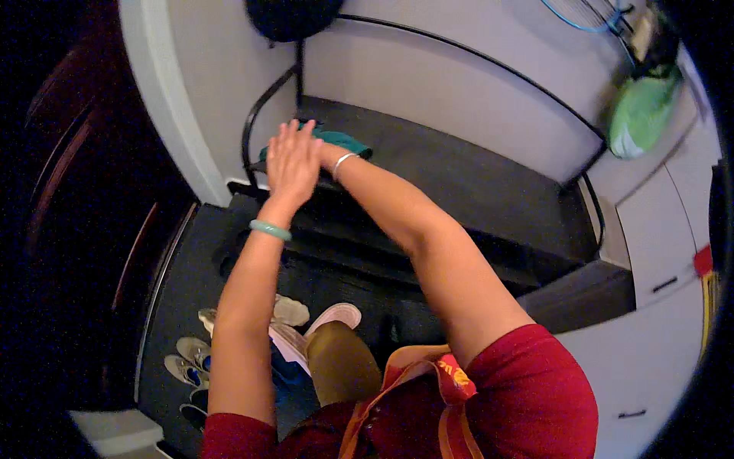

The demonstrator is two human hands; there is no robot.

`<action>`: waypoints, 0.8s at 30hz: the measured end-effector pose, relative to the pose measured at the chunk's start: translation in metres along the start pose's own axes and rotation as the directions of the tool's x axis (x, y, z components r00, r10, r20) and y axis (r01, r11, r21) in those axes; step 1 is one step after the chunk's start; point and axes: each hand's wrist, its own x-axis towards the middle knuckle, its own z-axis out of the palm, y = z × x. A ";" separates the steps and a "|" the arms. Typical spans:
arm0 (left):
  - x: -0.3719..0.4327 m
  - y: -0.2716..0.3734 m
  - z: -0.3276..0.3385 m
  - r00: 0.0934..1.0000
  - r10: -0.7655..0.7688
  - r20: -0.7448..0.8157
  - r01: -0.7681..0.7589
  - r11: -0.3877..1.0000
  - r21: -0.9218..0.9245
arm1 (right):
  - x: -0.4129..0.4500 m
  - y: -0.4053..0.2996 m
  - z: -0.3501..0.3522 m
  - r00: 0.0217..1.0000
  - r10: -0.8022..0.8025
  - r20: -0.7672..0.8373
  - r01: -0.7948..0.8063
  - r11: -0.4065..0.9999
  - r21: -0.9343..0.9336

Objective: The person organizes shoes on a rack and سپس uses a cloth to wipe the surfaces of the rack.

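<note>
My left hand (293,163), with a pale green bangle at the wrist, lies flat over my right hand (327,155). Its fingers are stretched out and slightly apart, and no object shows in them. Most of my right hand is hidden behind the left one; a silver bracelet (343,164) circles that wrist. Both hands are over the left end of a dark rack (447,160) with a black tube frame. Just past them, a teal cloth item (347,142) rests on the rack's top, partly covered by my hands.
Several shoes (192,361) stand on the dark floor at the left. A black rounded item (294,17) hangs at the rack's far left corner. White drawers (659,252) line the right side. A green item (639,117) and a blue racket (585,14) are at the upper right.
</note>
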 end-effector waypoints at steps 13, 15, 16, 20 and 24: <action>0.008 -0.005 -0.025 0.943 -0.118 0.312 0.063 0.981 0.182 | -0.344 -0.084 -0.119 0.866 0.480 -0.140 -0.500 0.826 -0.261; 0.024 0.001 -0.032 0.874 -0.138 0.466 0.041 0.977 0.211 | -0.404 -0.090 -0.147 0.772 0.591 -0.236 -0.635 0.697 -0.333; 0.026 0.000 -0.031 0.873 -0.149 0.464 0.046 0.973 0.226 | -0.423 -0.096 -0.159 0.699 0.677 -0.231 -0.712 0.626 -0.317; 0.032 0.012 0.007 0.818 0.010 0.575 -0.095 0.989 0.117 | -0.472 -0.075 -0.173 0.641 0.652 -0.405 -0.768 0.535 -0.352; 0.035 0.112 0.042 0.712 0.392 0.583 -0.324 0.920 -0.222 | -0.456 -0.074 -0.188 0.637 0.733 -0.240 -0.771 0.608 -0.191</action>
